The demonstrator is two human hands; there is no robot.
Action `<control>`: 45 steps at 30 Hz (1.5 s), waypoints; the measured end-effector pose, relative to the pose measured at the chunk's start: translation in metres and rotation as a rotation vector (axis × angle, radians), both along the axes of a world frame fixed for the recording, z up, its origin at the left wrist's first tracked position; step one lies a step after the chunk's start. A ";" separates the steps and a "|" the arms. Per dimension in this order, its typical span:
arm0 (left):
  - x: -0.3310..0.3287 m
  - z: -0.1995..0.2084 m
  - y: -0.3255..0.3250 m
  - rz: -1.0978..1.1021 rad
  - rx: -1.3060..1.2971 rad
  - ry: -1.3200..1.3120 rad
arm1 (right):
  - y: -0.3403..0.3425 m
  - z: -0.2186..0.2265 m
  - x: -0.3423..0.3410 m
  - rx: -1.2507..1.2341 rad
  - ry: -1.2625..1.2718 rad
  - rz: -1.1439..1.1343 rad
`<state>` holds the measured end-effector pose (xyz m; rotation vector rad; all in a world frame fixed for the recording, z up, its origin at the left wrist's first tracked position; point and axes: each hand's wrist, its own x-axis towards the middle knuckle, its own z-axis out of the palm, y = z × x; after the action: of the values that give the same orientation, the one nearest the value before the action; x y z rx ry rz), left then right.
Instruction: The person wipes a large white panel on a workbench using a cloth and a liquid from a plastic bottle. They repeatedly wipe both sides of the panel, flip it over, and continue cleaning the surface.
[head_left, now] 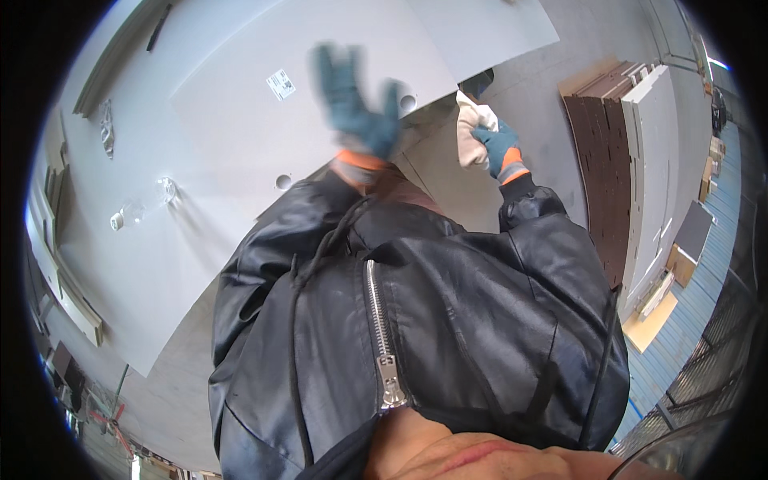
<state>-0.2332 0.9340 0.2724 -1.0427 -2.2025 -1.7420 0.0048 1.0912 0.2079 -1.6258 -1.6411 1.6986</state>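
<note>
My left hand [356, 108], in a teal work glove with an orange and grey cuff, is raised over a large pale flat panel [232, 136]. Its fingers are spread and a little blurred, and nothing shows in them. The panel has two round holes near its close edge and a white printed label [281, 84]. Beyond that edge, to the right, my right hand [499, 146] wears a matching glove. It is closed around a crumpled cream-coloured cloth [470, 132], which hangs beside the panel without visibly touching it.
A clear plastic bottle [136, 211] lies on the pale surface at the left, with crumpled clear plastic [107, 128] farther off. A slim black object [159, 28] rests at the far left. Brown boards [596, 168] and white boards [652, 160] stand stacked at the right.
</note>
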 end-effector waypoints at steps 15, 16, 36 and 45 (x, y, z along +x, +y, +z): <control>0.121 -0.086 -0.026 -0.744 -0.138 -0.184 | -0.073 0.042 -0.017 -0.148 0.102 -0.030; 0.112 -0.092 -0.035 -0.934 -0.361 -0.370 | -0.075 0.037 -0.019 -0.231 0.128 -0.064; -0.082 -0.171 -0.244 0.619 -0.605 -0.462 | 0.115 -0.055 -0.248 1.305 -0.275 0.671; -0.093 -0.169 -0.262 0.562 -0.467 -0.641 | -0.205 -0.105 -0.187 -0.084 0.209 1.860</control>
<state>-0.3258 0.6723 0.1033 0.1772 -2.9694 -1.4447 -0.1822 0.8859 0.1034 0.6987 -3.1177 2.1901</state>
